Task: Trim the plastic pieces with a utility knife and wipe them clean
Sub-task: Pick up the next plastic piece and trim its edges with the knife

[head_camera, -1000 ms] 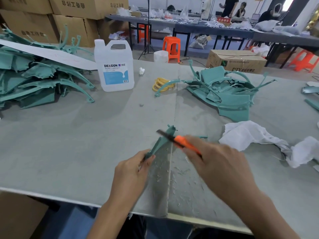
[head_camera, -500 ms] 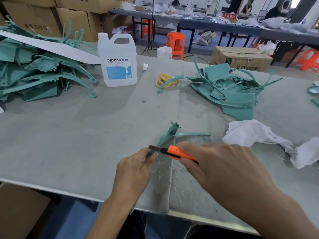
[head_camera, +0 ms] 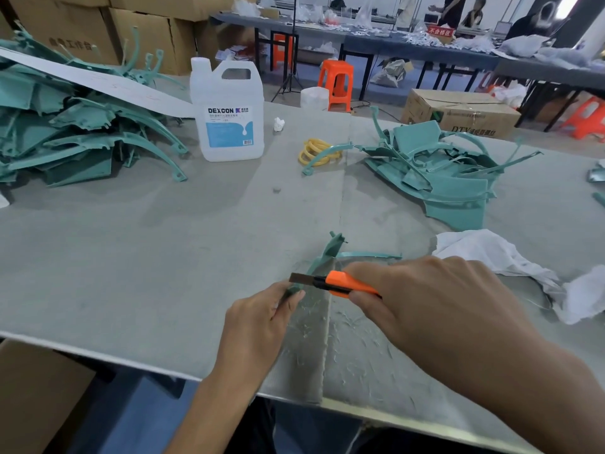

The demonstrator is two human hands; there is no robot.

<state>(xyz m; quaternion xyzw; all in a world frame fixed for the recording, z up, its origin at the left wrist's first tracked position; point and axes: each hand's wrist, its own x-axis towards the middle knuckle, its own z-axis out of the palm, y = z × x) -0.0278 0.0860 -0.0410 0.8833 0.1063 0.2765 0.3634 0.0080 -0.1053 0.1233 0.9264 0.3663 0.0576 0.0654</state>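
The curved teal plastic piece (head_camera: 331,250) lies near the front centre of the grey felt-covered table (head_camera: 131,257), at the seam between two mat sheets, with its thin arm pointing right. The left hand (head_camera: 258,322) pinches the near end of the piece between thumb and fingers, probably to brace it against the cutting force.

The right hand (head_camera: 425,299) is wrapped around the orange-bodied utility knife (head_camera: 347,284). The extended blade points left and lies across the piece, just beside the left fingertips. Cutting this close to the pinch should limit flex in the piece, but it also puts those fingertips at risk if the blade slips.

Pale plastic shavings (head_camera: 360,332) lie on the mat under both hands, which marks this spot as the trimming zone. The crumpled white cloth (head_camera: 491,257) lies just right of the knife hand, within reach for the wiping step.

A heap of teal plastic pieces (head_camera: 442,172) sits beyond the cloth, and a larger teal heap (head_camera: 65,139) occupies the far left. Which heap is already trimmed cannot be told. The translucent white jug with a blue label (head_camera: 229,116) stands at the rear between the heaps and likely holds cleaning liquid. Yellow rings (head_camera: 316,152) lie near it.
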